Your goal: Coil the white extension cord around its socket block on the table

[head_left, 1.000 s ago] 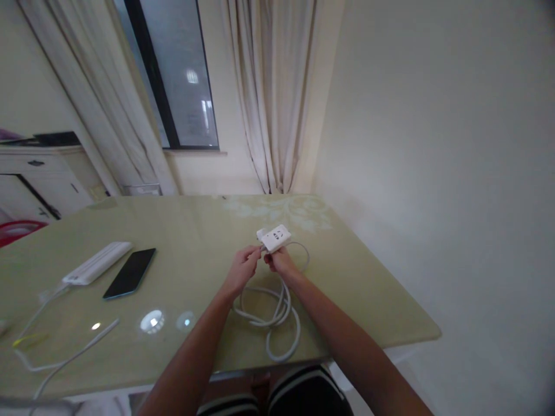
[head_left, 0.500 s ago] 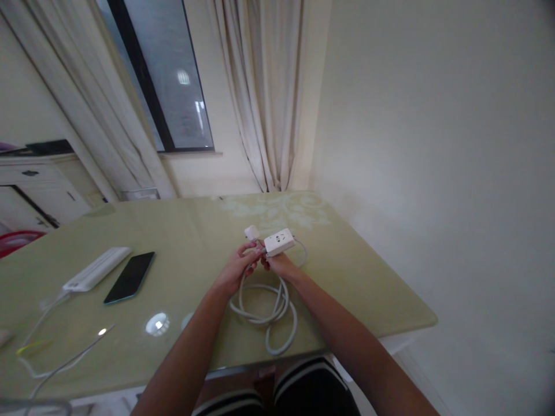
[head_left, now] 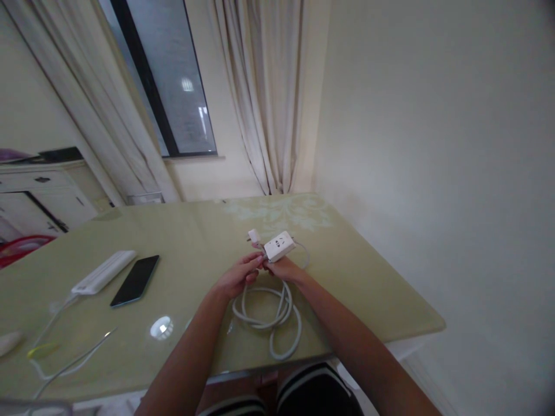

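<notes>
My left hand (head_left: 240, 275) is closed, its thumb and fingers pinching the white power cord just short of the socket block. My right hand (head_left: 281, 269) meets it from the right and is closed around the cord bundle; the block hides part of its fingers. Above both hands sits a small white extension socket (head_left: 280, 247), tilted, its outlet face toward me. Beside it, a white plug (head_left: 254, 236) with prongs sticks up past my left fingertips. Below, the white power cord (head_left: 284, 316) hangs in loose loops onto the table.
On the green-topped table (head_left: 355, 289) lie a black phone (head_left: 135, 281) and a long white power strip (head_left: 104, 272) to the left. A thin cable (head_left: 78, 359) with a yellow tie runs near the front edge. A white rounded object (head_left: 9, 342) lies far left. A wall stands at right.
The plug has turned slightly, so its prongs now show at the left. My left hand has shifted a little lower relative to the plug. The view has moved slightly.
</notes>
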Tool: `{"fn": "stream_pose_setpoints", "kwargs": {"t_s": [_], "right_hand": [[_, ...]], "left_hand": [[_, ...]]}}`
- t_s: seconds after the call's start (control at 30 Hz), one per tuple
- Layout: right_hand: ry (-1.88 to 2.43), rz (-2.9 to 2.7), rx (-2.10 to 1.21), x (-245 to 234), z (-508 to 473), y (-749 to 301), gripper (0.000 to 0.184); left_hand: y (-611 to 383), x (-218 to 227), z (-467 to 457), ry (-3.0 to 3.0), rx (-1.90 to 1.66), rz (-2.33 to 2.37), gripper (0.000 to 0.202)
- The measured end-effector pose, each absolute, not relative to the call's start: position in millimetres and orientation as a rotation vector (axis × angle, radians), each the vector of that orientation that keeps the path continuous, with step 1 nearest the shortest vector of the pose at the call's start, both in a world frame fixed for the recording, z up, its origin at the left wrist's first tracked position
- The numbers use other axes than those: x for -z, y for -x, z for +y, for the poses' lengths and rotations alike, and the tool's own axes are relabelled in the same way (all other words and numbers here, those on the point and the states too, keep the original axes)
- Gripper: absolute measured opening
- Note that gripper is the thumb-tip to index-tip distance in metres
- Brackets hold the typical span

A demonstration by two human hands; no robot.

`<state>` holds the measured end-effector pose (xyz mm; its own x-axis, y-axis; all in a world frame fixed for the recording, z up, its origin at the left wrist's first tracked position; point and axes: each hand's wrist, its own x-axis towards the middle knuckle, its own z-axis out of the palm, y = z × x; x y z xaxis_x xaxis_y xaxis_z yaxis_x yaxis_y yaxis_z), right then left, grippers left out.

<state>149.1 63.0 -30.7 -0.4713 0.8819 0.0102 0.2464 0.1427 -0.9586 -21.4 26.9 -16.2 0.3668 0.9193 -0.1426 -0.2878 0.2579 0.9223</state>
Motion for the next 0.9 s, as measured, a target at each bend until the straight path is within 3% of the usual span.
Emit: {"fn": "stream_pose_setpoints", "kwargs": {"t_s": [0.27, 0.5, 0.73, 0.9], "right_hand": [[0.903, -1.709, -1.318, 27, 58, -146, 0.047], [0.732, -1.573, -1.492, 25, 57, -143, 0.064], [0.834, -1.378, -1.374, 28, 59, -135, 0.044], [0.803, -1.171, -1.329, 27, 62, -130, 0.048]], "left_hand": [[12, 14, 26, -0.97, -1.04, 0.868, 0.048], [14, 17, 32, -0.968, -1.154, 0.891, 0.052], [11, 18, 32, -1.026, -1.186, 0.973, 0.055], [15, 18, 36, -0.906, -1.235, 1.005, 0.046]]}}
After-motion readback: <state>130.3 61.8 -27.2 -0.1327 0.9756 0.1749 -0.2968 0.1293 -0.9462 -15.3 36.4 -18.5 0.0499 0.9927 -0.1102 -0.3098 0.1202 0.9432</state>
